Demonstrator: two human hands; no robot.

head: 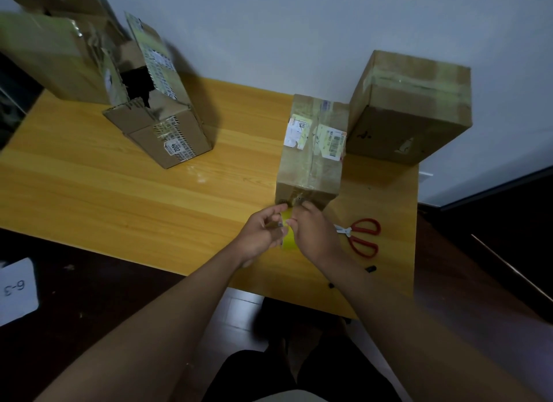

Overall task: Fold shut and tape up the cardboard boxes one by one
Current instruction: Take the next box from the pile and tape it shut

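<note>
Hands meet at the near end of the middle box [311, 153], near the table's [119, 198] front edge: left hand [263, 234] and right hand [314, 231] pinch the yellow tape roll [288, 240]. Pull tape flat, press it down; scissors [360, 235] lie just beside

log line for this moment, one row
step: taping middle box | left hand, right hand: on yellow tape roll | scissors: idle on table

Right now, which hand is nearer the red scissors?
Right. The right hand sits just left of the scissors, almost touching the blade tips. The left hand is farther left, beyond the yellow tape roll both hands hold.
</note>
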